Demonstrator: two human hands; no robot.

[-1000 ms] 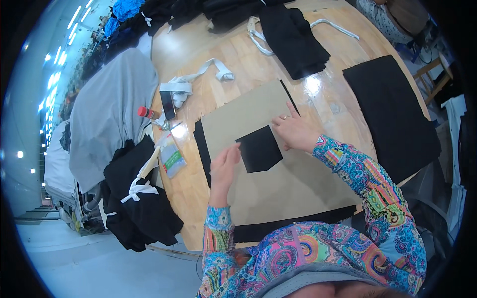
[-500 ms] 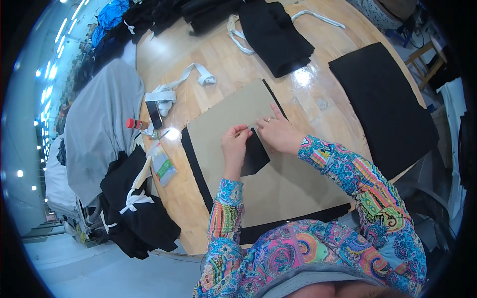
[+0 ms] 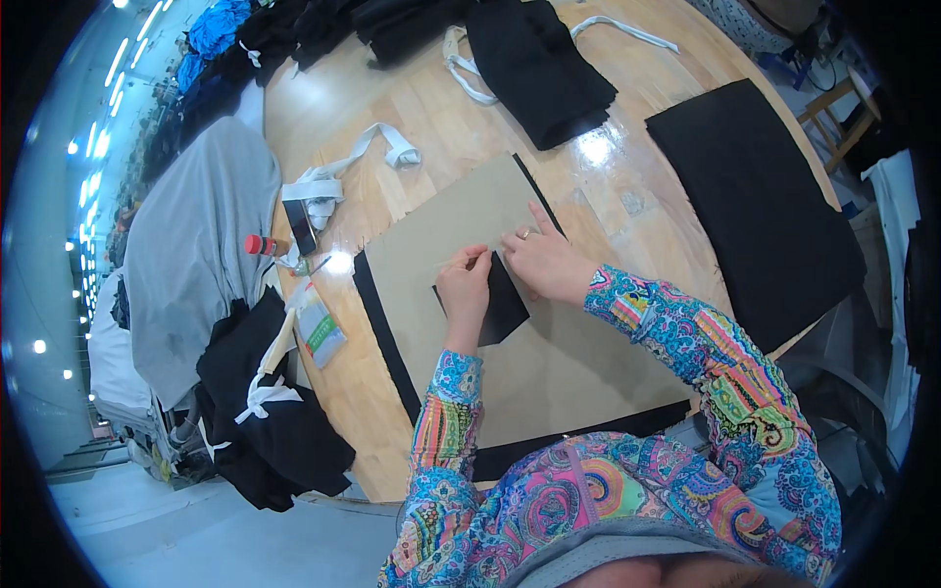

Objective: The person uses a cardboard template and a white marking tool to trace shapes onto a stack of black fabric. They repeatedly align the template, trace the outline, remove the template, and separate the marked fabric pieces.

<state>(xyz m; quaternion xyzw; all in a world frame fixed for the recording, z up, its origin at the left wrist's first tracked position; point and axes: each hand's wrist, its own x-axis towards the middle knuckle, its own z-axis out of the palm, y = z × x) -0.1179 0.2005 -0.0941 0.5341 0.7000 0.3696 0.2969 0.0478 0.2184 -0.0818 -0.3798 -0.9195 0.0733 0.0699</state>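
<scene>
Left hand (image 3: 465, 291) newly across black patch (image 3: 506, 302), ribbon (image 3: 402, 156) beyond

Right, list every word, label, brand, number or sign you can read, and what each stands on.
None can be read.
Clear packet with green-and-white label: any print is too small and blurred.
Red-capped container: no readable lettering.
Small black piece and tan panel: no lettering visible.

The sheet (image 3: 578, 372) is tan, the patch (image 3: 506, 312) black, the sleeves (image 3: 676, 338) paisley-patterned.
</scene>
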